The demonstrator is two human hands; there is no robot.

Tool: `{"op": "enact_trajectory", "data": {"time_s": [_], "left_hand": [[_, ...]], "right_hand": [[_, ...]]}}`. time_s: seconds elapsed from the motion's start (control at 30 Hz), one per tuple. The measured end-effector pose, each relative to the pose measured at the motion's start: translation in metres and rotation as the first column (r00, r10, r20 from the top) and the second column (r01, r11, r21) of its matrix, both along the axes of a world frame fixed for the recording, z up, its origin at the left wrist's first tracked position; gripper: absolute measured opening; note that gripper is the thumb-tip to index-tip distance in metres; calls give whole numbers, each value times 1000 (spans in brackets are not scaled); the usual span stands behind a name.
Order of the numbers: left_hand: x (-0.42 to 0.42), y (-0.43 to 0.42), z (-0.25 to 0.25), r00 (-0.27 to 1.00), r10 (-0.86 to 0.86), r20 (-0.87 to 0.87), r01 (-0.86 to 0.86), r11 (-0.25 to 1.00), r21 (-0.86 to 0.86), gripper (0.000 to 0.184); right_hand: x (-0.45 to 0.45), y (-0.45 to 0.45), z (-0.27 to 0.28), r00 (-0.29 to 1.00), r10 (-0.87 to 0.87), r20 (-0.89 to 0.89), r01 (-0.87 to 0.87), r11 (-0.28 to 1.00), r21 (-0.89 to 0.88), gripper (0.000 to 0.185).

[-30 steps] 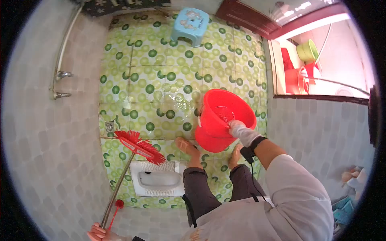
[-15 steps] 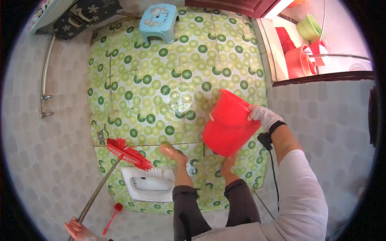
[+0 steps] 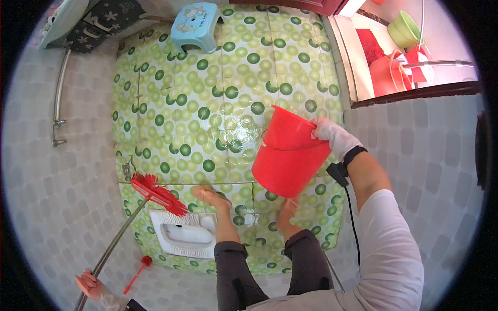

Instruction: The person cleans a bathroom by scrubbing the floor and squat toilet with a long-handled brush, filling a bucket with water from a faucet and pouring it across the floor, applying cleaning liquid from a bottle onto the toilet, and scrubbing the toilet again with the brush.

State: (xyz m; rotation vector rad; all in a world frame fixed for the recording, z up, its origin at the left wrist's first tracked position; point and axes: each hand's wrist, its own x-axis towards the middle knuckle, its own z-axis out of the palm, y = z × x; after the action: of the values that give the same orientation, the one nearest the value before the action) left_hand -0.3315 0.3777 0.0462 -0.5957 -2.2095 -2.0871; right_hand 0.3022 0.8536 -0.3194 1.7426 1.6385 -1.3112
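A red bucket (image 3: 290, 150) hangs tilted over the wet floor, its mouth turned toward the upper left. My right hand (image 3: 336, 139), in a whitish glove with a dark band at the wrist, grips the rim on the right side. At the lower left, my left hand (image 3: 93, 288) is around the metal handle of a broom (image 3: 119, 234), and some of its fingers stick out past the handle. The broom's red bristle head (image 3: 160, 194) rests by the squat toilet (image 3: 187, 233). The bucket's inside is hidden from me.
My bare feet stand on green-dotted tiles (image 3: 207, 88). A blue stool (image 3: 197, 28) is at the back. Against the lower wall lies a small red toilet brush (image 3: 138, 273). A black plug with cable (image 3: 338, 173) hangs near my right forearm. More buckets (image 3: 386, 75) stand beyond the doorway.
The bucket has shifted slightly left in view and tilts a little differently, still in my right hand. My left hand is a bit higher in view on the broom handle. The whole view has shifted slightly.
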Motion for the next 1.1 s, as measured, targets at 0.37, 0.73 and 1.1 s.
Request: {"op": "enact_trajectory", "data": {"time_s": [0.37,0.73,1.1], "left_hand": [[11,7,-5,983,181,-13,-182,982,-43,45],[14,8,-3,989,-143,43,144,989,-27,42],[-1,-26,-5,990,139,2,-139,989,41,22]], "right_hand": [[14,-22,29,981,-124,-152,142,984,112,43],[46,-51,4,983,-142,-121,155,982,111,41],[-26,36,59,991,-31,129,17,994,104,68]]}}
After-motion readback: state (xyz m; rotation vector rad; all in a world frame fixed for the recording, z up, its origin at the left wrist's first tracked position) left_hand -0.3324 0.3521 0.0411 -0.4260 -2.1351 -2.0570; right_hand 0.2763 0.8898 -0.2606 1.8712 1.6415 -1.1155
